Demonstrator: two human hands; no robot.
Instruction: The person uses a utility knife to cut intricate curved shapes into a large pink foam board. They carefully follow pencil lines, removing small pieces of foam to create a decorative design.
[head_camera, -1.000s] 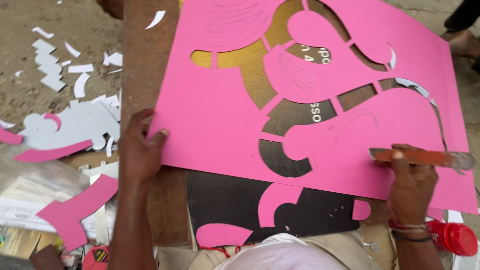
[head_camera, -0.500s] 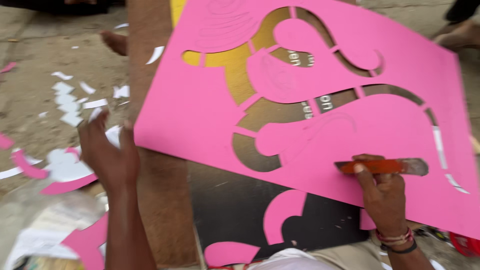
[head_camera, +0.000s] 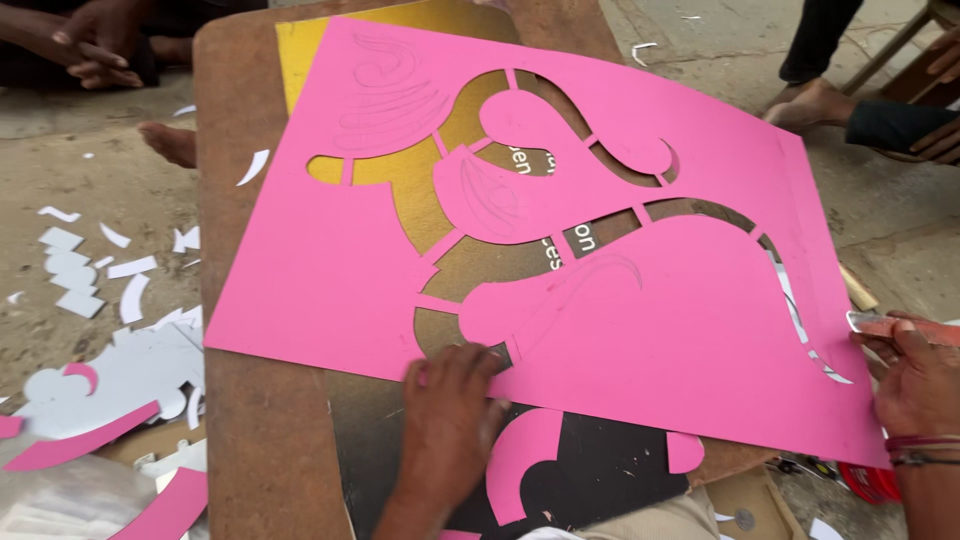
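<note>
Sheet: a large pink sheet (head_camera: 640, 340) lies tilted across a brown board (head_camera: 265, 440), with curved shapes cut out of its middle; gold card (head_camera: 420, 190) and a dark panel (head_camera: 600, 470) show through and below it.
Left hand: the left hand (head_camera: 452, 392) rests palm down on the sheet's near edge, fingers curled and pressing the sheet flat beside a cut-out; it grips nothing.
Right hand: the right hand (head_camera: 915, 375) is at the sheet's right edge, closed round a cutter (head_camera: 905, 325) with an orange handle and a pale tip that points left towards the sheet.
Sheet edges: the near-left corner overhangs bare board; the right corner runs past the board over the ground, just under the right hand; the far edge reaches almost to the board's top.
Board edges: a strip of bare board is open along the left side, from top to bottom.
Offcuts: pink offcuts (head_camera: 75, 440) and white scraps (head_camera: 75, 275) litter the floor (head_camera: 60, 160) left of the board, well apart from both hands; two pink pieces (head_camera: 525, 455) lie on the dark panel just beside the left hand.
Other people: a bare foot (head_camera: 170, 145) touches the board's left edge; another foot (head_camera: 810, 100) and hands (head_camera: 95, 40) are at the far corners, clear of the sheet.
</note>
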